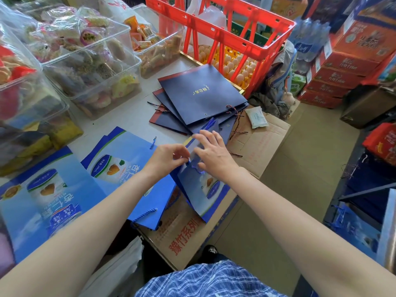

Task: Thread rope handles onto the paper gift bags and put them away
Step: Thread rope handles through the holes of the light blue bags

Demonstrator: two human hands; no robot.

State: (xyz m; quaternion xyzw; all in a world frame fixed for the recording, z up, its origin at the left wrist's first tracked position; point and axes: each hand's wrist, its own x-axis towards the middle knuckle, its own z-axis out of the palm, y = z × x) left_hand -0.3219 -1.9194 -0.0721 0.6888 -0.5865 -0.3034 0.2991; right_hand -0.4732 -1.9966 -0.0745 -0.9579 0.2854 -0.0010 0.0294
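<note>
A flat light-blue paper gift bag (199, 194) lies tilted over a cardboard box in front of me. My left hand (166, 158) pinches its top edge beside a blue rope handle (198, 168). My right hand (212, 152) rests on the bag's upper part with fingers spread. More light-blue bags (120, 159) lie flat on the table to the left, one with a blue rope handle (144, 214) at its edge. A fanned stack of navy bags (199, 97) with twisted rope handles lies farther back.
Clear plastic tubs of wrapped snacks (85, 58) fill the table's left. A red crate (225, 33) with egg trays stands behind. The flattened cardboard box (186, 230) is under the bag. Red cartons (342, 69) and boxes line the right aisle.
</note>
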